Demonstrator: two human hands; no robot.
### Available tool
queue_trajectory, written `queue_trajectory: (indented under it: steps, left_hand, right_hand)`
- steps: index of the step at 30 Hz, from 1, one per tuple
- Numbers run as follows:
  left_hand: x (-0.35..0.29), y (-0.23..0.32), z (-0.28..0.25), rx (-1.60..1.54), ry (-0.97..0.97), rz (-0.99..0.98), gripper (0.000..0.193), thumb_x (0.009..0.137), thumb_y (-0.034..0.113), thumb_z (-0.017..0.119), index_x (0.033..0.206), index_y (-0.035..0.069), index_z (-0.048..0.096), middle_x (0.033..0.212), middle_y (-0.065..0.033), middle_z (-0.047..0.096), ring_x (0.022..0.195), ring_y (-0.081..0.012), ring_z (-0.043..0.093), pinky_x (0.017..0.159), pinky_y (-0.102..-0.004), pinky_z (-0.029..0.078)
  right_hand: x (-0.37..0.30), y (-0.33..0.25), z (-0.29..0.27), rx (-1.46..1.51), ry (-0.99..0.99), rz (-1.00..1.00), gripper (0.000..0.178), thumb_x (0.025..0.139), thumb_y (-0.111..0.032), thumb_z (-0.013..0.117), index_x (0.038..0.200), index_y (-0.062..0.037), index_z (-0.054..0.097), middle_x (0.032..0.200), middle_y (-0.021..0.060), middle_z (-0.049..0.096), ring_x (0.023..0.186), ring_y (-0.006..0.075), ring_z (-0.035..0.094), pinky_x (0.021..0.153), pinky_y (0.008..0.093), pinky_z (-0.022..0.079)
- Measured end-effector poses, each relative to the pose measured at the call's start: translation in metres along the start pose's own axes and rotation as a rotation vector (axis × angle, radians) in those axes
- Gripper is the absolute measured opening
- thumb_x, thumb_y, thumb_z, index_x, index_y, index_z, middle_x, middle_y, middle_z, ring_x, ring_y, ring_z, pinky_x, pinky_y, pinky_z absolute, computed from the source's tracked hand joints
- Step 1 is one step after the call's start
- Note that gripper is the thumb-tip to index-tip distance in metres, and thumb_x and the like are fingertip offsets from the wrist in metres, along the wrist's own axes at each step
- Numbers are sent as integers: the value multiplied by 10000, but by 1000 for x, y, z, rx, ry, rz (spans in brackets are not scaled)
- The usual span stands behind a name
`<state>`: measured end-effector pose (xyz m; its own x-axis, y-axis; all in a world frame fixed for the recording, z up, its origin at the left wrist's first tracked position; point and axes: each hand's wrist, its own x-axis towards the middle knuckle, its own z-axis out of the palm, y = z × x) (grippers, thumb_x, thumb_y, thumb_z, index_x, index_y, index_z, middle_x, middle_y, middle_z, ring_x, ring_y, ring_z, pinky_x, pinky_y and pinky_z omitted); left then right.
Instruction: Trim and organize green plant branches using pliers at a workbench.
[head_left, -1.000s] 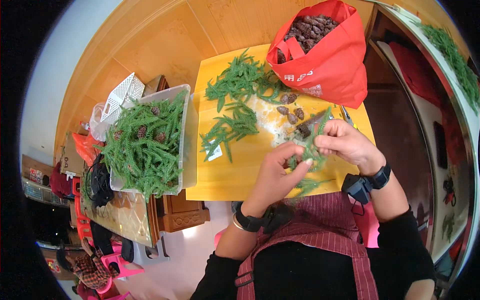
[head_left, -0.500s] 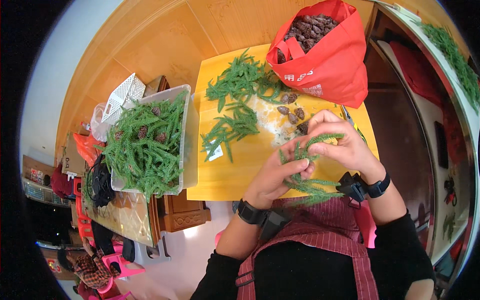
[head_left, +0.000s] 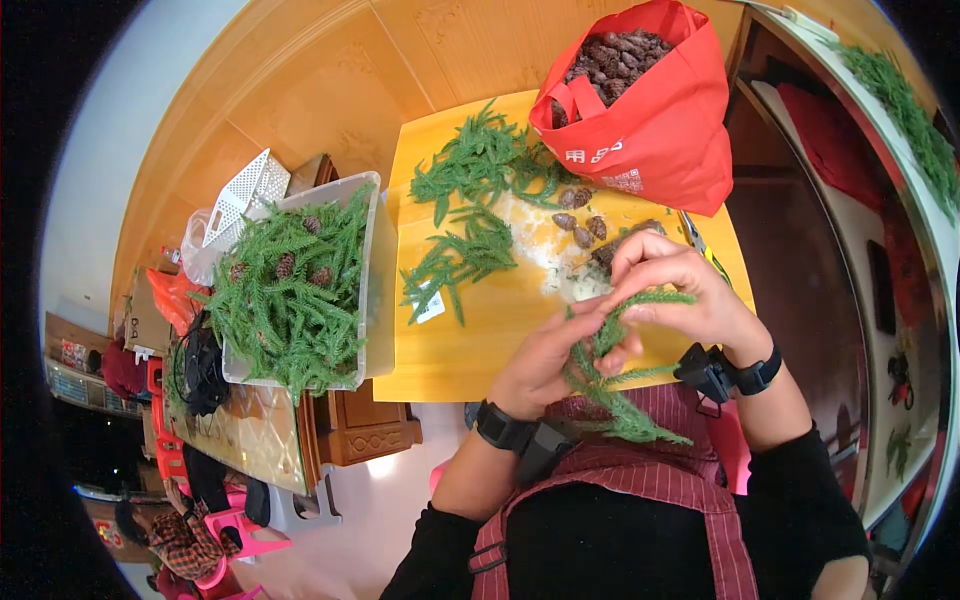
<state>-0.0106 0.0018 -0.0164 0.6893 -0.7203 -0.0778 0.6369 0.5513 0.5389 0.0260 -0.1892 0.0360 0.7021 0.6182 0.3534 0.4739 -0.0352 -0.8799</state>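
Observation:
A green artificial pine sprig (head_left: 622, 408) is held between my two hands, in front of my apron. My left hand (head_left: 550, 358) grips its stems, fingers closed around them. With thumb and fingertips together, my right hand (head_left: 690, 290) pinches the upper part, where one green tip points to the right. Whatever sits right at the joined fingertips is hidden. Beyond my hands, several loose pine cones (head_left: 583, 237) lie on the yellow table (head_left: 480, 365). More green sprigs (head_left: 470, 165) are heaped at the table's far left.
A red bag (head_left: 650, 140) full of pine cones stands at the table's back right. At the left is a clear plastic bin (head_left: 372, 300) piled with greenery and some cones. Scissors-like tool handles (head_left: 700, 240) lie near the right edge. Someone sits far off at lower left.
My hands have shifted slightly and the right one has turned at the fingertips. The sprig's lower branches now hang further down and to the right.

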Motion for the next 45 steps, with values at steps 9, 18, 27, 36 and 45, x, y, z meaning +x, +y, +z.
queue_trajectory:
  steps: [9,18,27,36,45]
  left_hand:
    - [3,-3,10,-140,49,12,274,888,161,474,1145,71,445,810,-28,476,669,-114,457,596,-246,382]
    - [1,-2,9,109,253,112,173,840,104,555,985,25,503,831,-55,519,698,-122,470,626,-244,404]
    - [-3,15,9,-92,279,381,137,845,44,539,970,50,483,843,-55,496,723,-119,470,632,-243,411]
    - [-3,30,2,-315,267,577,112,860,83,545,952,100,484,846,-33,486,745,-111,457,637,-235,407]
    - [-3,19,12,-46,397,617,99,847,62,556,923,94,500,850,-47,541,768,-128,517,658,-247,432]
  right_hand:
    - [-2,2,0,-22,-33,-25,142,708,-80,667,841,-32,656,872,55,536,877,180,498,777,293,397]
    - [-5,13,-1,-42,79,14,141,722,-94,653,839,-18,637,865,59,540,881,189,498,790,310,395]
    - [-19,19,-4,182,232,228,289,872,-169,418,1062,-2,557,977,61,574,889,134,519,778,258,395]
    - [-57,29,10,790,177,331,339,911,-284,430,1057,3,535,1007,101,582,855,126,548,672,212,434]
    - [-44,26,23,529,402,282,166,812,-16,536,978,-22,533,885,66,600,785,112,581,706,235,460]
